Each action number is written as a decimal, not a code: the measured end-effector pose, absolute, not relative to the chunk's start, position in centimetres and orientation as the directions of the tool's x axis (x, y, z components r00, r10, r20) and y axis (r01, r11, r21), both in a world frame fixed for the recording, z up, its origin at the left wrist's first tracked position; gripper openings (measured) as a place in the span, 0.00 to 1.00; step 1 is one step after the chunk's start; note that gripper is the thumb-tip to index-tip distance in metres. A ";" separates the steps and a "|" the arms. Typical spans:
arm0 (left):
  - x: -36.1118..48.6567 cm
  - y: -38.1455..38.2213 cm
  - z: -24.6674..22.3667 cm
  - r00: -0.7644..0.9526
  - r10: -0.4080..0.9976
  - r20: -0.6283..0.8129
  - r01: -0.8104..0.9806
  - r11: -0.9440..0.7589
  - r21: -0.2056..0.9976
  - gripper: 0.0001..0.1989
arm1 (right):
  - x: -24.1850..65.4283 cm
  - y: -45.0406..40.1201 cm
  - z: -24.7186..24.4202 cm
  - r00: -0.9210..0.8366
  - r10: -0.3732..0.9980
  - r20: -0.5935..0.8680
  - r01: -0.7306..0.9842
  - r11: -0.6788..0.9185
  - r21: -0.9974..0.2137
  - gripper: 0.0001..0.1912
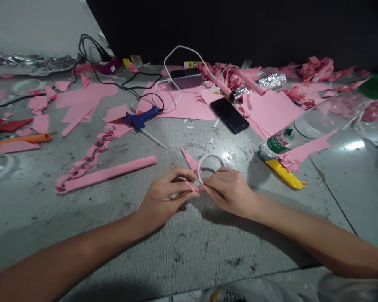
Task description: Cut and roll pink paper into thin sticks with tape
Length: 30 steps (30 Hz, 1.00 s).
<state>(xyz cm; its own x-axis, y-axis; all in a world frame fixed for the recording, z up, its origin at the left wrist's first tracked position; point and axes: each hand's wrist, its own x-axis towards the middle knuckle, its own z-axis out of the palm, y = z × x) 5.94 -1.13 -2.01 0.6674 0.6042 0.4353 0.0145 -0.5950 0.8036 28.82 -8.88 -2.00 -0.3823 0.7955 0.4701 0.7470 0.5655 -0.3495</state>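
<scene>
My left hand (168, 195) pinches a small rolled pink paper piece (189, 185) between thumb and fingers. Close beside it, my right hand (228, 191) is closed on a white tape ring (210, 156) that stands upright. The fingertips of both hands nearly meet. Just behind them a pointed pink paper scrap (189, 160) lies on the grey table (164, 260). To the left rests a long pink paper tube (113, 172), with a pink paper chain (93, 153) joined to or touching its left end.
Behind the hands lie a blue glue gun (143, 117), a black phone (229, 115), a dark box (186, 79) with a white cable, and pink sheets (267, 110). At right are a plastic bottle (315, 121) on its side and a yellow cutter (286, 174). Crumpled pink paper lines the back.
</scene>
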 end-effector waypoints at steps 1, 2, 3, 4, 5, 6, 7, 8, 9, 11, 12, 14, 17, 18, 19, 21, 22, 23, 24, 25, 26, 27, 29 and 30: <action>5.9 -1.1 -2.0 0.669 0.610 0.425 0.018 -0.585 0.811 0.06 | 28.9 -8.8 -2.0 -0.387 0.793 0.471 0.745 0.570 -0.347 0.16; 5.9 -1.1 -2.1 0.670 0.617 0.413 0.021 -0.572 0.820 0.05 | 28.9 -8.8 -2.0 -0.392 0.790 0.471 0.741 0.574 -0.348 0.16; 5.9 -1.1 -2.1 0.667 0.628 0.401 0.026 -0.557 0.830 0.05 | 28.9 -8.7 -2.0 -0.395 0.789 0.470 0.737 0.578 -0.351 0.16; 5.9 -1.1 -2.1 0.664 0.641 0.385 0.033 -0.540 0.841 0.04 | 28.9 -8.7 -1.9 -0.397 0.790 0.468 0.732 0.580 -0.358 0.15; 5.9 -1.1 -2.1 0.659 0.654 0.372 0.039 -0.523 0.851 0.04 | 28.9 -8.6 -1.9 -0.398 0.792 0.464 0.725 0.581 -0.370 0.14; 5.9 -1.1 -2.1 0.653 0.666 0.360 0.042 -0.507 0.861 0.03 | 28.9 -8.6 -1.8 -0.398 0.795 0.458 0.717 0.581 -0.385 0.13; 5.9 -1.0 -2.1 0.647 0.676 0.353 0.041 -0.493 0.869 0.02 | 28.9 -8.7 -1.7 -0.397 0.800 0.451 0.708 0.579 -0.404 0.11; 5.9 -1.0 -2.0 0.643 0.684 0.345 0.041 -0.480 0.876 0.02 | 28.8 -8.7 -1.7 -0.394 0.804 0.445 0.698 0.577 -0.424 0.09; 5.9 -1.0 -2.0 0.642 0.689 0.337 0.039 -0.469 0.882 0.03 | 28.8 -8.8 -1.6 -0.392 0.809 0.438 0.689 0.574 -0.443 0.08; 6.0 -0.9 -1.9 0.647 0.689 0.327 0.035 -0.456 0.890 0.04 | 28.7 -8.9 -1.4 -0.388 0.815 0.430 0.673 0.569 -0.472 0.07; 6.0 -0.9 -1.8 0.648 0.689 0.325 0.033 -0.451 0.892 0.05 | 28.6 -8.9 -1.4 -0.385 0.817 0.428 0.668 0.567 -0.481 0.07; 6.0 -0.8 -1.8 0.648 0.690 0.323 0.029 -0.446 0.895 0.05 | 28.7 -8.9 -1.4 -0.384 0.816 0.433 0.665 0.569 -0.484 0.08; 6.0 -0.8 -1.8 0.655 0.689 0.310 0.045 -0.445 0.894 0.04 | 28.8 -8.9 -1.6 -0.384 0.813 0.437 0.684 0.569 -0.457 0.07; 6.0 -0.8 -1.9 0.659 0.687 0.307 0.050 -0.447 0.893 0.04 | 28.9 -8.8 -1.7 -0.384 0.812 0.440 0.695 0.568 -0.442 0.07; 6.0 -0.8 -2.0 0.660 0.686 0.306 0.052 -0.448 0.893 0.04 | 28.9 -8.8 -1.8 -0.384 0.810 0.442 0.705 0.567 -0.426 0.07; 6.0 -0.8 -2.1 0.656 0.694 0.296 0.052 -0.432 0.900 0.04 | 29.0 -8.7 -1.8 -0.390 0.805 0.448 0.723 0.569 -0.392 0.09; 6.1 -0.8 -2.2 0.651 0.703 0.285 0.052 -0.416 0.908 0.04 | 29.0 -8.7 -1.8 -0.397 0.799 0.451 0.729 0.573 -0.374 0.09; 6.1 -0.7 -2.3 0.648 0.712 0.272 0.052 -0.397 0.916 0.04 | 29.0 -8.7 -1.8 -0.405 0.793 0.454 0.734 0.578 -0.356 0.10; 6.2 -0.7 -2.3 0.646 0.718 0.261 0.049 -0.379 0.924 0.04 | 29.0 -8.7 -1.8 -0.414 0.787 0.457 0.738 0.584 -0.338 0.10; 6.2 -0.6 -2.3 0.645 0.720 0.256 0.040 -0.366 0.930 0.04 | 29.0 -8.8 -1.8 -0.423 0.782 0.458 0.742 0.589 -0.320 0.11; 6.2 -0.6 -2.4 0.647 0.719 0.254 0.032 -0.358 0.933 0.04 | 28.9 -8.8 -1.8 -0.430 0.777 0.461 0.747 0.593 -0.303 0.11; 6.3 -0.6 -2.3 0.649 0.715 0.258 0.023 -0.358 0.934 0.05 | 28.9 -8.8 -1.8 -0.433 0.773 0.464 0.752 0.594 -0.287 0.11; 6.2 -0.6 -2.3 0.648 0.712 0.270 0.023 -0.372 0.928 0.04 | 28.9 -8.9 -1.9 -0.437 0.769 0.467 0.760 0.593 -0.266 0.12; 6.2 -0.6 -2.2 0.642 0.714 0.278 0.032 -0.388 0.921 0.04 | 28.9 -8.9 -1.9 -0.438 0.769 0.466 0.763 0.592 -0.260 0.13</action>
<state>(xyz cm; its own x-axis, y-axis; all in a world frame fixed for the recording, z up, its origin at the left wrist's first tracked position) 6.21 -0.58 -2.24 0.6420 0.7143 0.2785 0.0321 -0.3879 0.9211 28.86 -8.86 -1.93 -0.4376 0.7687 0.4665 0.7627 0.5921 -0.2602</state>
